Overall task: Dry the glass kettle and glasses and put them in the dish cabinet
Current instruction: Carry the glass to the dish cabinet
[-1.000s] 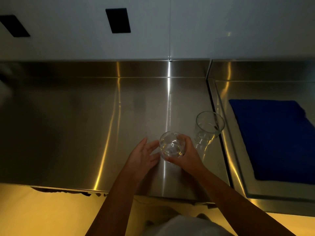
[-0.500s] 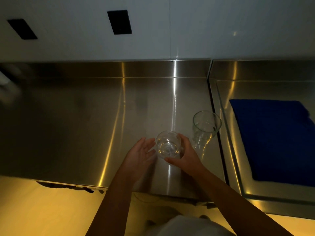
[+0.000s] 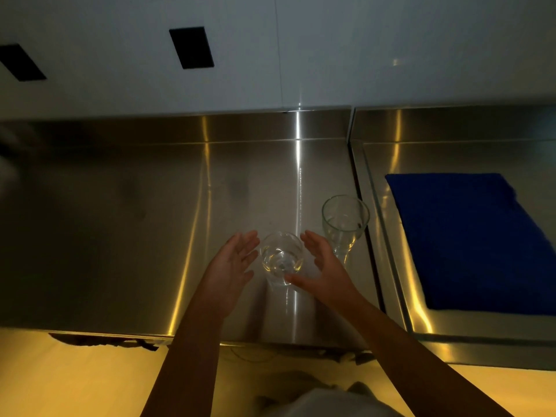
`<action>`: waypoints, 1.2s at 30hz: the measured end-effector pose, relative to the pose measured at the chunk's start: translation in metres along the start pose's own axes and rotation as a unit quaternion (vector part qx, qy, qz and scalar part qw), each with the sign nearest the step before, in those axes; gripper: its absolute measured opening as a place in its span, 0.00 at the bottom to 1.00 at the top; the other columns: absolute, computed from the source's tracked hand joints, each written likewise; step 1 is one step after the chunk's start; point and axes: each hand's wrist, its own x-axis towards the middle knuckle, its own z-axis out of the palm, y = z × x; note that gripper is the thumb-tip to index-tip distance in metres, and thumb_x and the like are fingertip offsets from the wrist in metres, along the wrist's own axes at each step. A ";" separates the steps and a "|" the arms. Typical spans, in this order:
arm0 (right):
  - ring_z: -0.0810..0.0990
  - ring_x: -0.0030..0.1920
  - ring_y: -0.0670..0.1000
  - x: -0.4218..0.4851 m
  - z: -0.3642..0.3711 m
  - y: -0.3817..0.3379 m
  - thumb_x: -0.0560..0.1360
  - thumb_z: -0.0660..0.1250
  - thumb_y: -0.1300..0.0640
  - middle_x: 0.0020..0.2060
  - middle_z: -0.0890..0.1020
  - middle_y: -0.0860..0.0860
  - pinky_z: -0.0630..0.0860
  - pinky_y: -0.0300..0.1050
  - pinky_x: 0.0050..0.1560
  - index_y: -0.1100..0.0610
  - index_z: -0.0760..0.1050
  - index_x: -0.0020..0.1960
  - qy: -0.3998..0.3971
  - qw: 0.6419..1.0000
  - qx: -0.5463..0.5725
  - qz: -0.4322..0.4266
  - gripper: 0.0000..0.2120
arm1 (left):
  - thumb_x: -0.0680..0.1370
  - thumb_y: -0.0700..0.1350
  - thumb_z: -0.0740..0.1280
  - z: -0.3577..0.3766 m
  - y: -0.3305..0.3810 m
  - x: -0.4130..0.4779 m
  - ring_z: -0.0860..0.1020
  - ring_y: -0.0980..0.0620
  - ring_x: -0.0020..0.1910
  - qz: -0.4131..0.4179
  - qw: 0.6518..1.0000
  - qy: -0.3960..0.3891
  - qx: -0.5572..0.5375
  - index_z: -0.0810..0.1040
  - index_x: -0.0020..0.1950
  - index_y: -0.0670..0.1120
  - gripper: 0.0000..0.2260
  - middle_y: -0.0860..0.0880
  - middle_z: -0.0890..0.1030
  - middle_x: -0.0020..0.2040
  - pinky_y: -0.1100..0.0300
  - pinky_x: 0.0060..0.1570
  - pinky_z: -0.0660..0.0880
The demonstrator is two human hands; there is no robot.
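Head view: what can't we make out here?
Short glass: wet or dry can't be told, because the light is dim and the glass is clear.
Right hand: the thumb overlaps the glass's base, so contact is unclear.
Blue towel: the right side is cut off by the frame edge.
Pale shape at the left edge: blurred and cut off, unidentifiable.
Glass kettle and dish cabinet: outside the frame.

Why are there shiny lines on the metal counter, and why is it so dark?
Head view: the counter reflects light as bright streaks, one ending by the short glass; the far left is dim and blurry; the wide lens bends the edges; the blue towel shows no glare.
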 end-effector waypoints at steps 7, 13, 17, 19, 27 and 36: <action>0.63 0.68 0.42 -0.010 -0.014 -0.014 0.64 0.75 0.53 0.66 0.66 0.41 0.61 0.40 0.67 0.43 0.58 0.66 0.035 0.999 0.019 -0.031 0.37 | 0.81 0.53 0.48 0.014 0.012 -0.006 0.69 0.50 0.67 0.047 0.998 -0.025 -0.027 0.70 0.66 0.47 0.20 0.48 0.73 0.66 0.54 0.65 0.60; 0.65 0.64 0.35 -0.017 -0.047 -0.034 0.62 0.72 0.48 0.65 0.67 0.39 0.63 0.29 0.61 0.42 0.58 0.65 0.081 0.994 0.020 -0.067 0.36 | 0.80 0.54 0.47 0.057 0.022 0.001 0.71 0.47 0.65 0.029 0.993 -0.101 -0.048 0.70 0.66 0.45 0.22 0.46 0.73 0.66 0.51 0.66 0.60; 0.66 0.65 0.37 -0.014 -0.075 -0.033 0.64 0.73 0.52 0.65 0.67 0.42 0.63 0.28 0.60 0.48 0.61 0.68 0.137 0.988 0.021 -0.075 0.36 | 0.81 0.54 0.48 0.080 0.021 0.009 0.69 0.46 0.67 0.001 0.992 -0.116 -0.043 0.66 0.70 0.43 0.23 0.45 0.70 0.69 0.53 0.63 0.62; 0.65 0.66 0.40 -0.009 -0.088 -0.026 0.66 0.74 0.56 0.67 0.67 0.44 0.62 0.32 0.62 0.53 0.59 0.71 0.155 0.986 0.007 -0.064 0.38 | 0.81 0.54 0.48 0.087 0.019 0.015 0.66 0.44 0.69 -0.022 0.992 -0.113 -0.045 0.64 0.71 0.42 0.24 0.44 0.68 0.70 0.52 0.64 0.60; 0.60 0.71 0.48 0.020 -0.100 0.008 0.66 0.76 0.57 0.72 0.61 0.50 0.60 0.42 0.65 0.52 0.53 0.74 0.097 0.995 -0.036 0.005 0.44 | 0.81 0.54 0.50 0.106 0.012 0.035 0.62 0.42 0.71 -0.068 0.994 -0.073 -0.050 0.58 0.74 0.40 0.26 0.42 0.62 0.73 0.50 0.68 0.57; 0.66 0.68 0.51 0.052 -0.094 0.018 0.63 0.77 0.61 0.69 0.66 0.51 0.67 0.43 0.62 0.53 0.56 0.72 0.078 0.997 -0.006 0.006 0.45 | 0.81 0.54 0.50 0.113 0.014 0.047 0.64 0.45 0.71 -0.081 0.993 -0.060 -0.055 0.60 0.72 0.38 0.26 0.43 0.65 0.72 0.52 0.67 0.58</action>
